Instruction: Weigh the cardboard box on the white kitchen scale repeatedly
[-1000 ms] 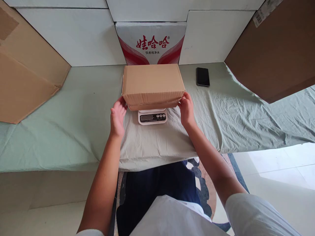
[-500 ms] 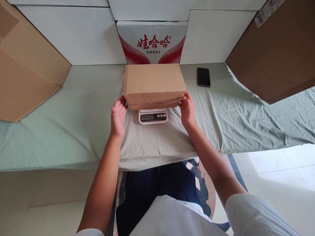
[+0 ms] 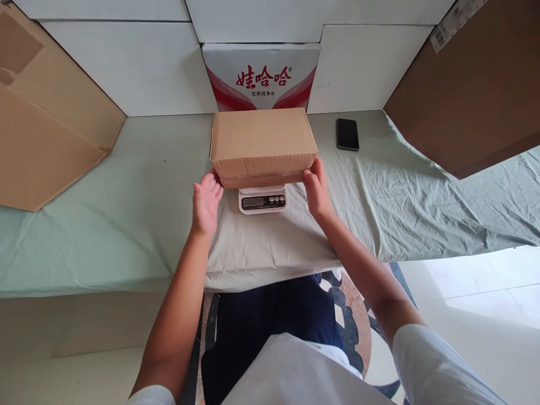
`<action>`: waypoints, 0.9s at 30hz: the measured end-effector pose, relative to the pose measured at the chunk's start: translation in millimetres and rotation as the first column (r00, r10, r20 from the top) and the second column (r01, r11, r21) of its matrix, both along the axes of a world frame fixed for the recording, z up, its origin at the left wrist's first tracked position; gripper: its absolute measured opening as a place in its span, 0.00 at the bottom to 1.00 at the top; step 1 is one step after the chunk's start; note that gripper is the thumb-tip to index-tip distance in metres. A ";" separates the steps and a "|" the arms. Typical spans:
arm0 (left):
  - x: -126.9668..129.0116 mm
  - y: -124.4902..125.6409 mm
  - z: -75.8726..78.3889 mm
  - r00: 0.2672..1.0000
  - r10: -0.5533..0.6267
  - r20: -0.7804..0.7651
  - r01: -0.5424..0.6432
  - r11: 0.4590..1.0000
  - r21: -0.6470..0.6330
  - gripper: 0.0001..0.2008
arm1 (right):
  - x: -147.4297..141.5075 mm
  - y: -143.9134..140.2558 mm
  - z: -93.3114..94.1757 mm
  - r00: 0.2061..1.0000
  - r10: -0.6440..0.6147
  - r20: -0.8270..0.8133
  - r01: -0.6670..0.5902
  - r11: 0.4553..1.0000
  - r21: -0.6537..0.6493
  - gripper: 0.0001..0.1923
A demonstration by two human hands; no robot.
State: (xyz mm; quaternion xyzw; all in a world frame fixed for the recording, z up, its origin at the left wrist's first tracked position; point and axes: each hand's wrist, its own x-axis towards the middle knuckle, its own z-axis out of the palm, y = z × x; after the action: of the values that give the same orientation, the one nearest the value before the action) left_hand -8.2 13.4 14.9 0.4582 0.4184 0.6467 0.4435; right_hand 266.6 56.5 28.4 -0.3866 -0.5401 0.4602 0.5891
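A brown cardboard box [image 3: 261, 135] rests on a small white kitchen scale [image 3: 262, 201], covering its top. Only the front of the scale shows, with a grey display and several round buttons; no digits can be read. My left hand [image 3: 206, 205] is at the box's lower left corner, palm turned up, fingers stretched out with their tips at the box's edge. At the lower right corner, my right hand [image 3: 317, 188] grips the box, thumb on the front face and fingers along the side.
A black phone [image 3: 347, 134] lies on the green cloth [image 3: 143, 185] to the right. Behind stands a white and red printed carton [image 3: 262, 62] against white panels [image 3: 122, 67]. Large cardboard pieces stand on the left [image 3: 54, 129] and on the right [image 3: 464, 95].
My left hand has shifted slightly right and lower at its corner, palm more upturned. My right thumb has come onto the box's front. The box stays on the scale; the view has shifted slightly.
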 end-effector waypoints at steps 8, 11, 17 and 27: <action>-2.3 20.7 62.7 0.996 -0.080 0.048 0.074 0.990 0.118 0.36 | 2.2 44.2 24.8 0.974 -0.081 0.212 0.029 0.972 0.234 0.29; -0.6 51.3 64.6 0.997 -0.040 0.070 0.030 0.989 0.145 0.24 | -5.1 72.9 29.6 0.949 -0.163 0.270 0.073 0.946 0.315 0.31; 12.0 117.1 27.9 0.980 0.018 0.197 -0.043 0.991 0.124 0.12 | -24.1 136.5 -1.8 0.886 -0.303 0.350 0.157 0.908 0.388 0.41; 16.0 139.9 -1.9 0.984 0.076 0.159 -0.080 0.997 0.022 0.08 | -28.0 166.8 -55.6 0.948 -0.228 0.224 0.163 0.948 0.273 0.41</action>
State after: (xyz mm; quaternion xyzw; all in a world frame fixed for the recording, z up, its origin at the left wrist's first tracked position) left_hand 7.8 153.3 13.0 0.3953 0.3904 0.7037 0.4430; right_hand 238.5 223.3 -27.2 -0.4162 -0.6231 0.2740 0.6028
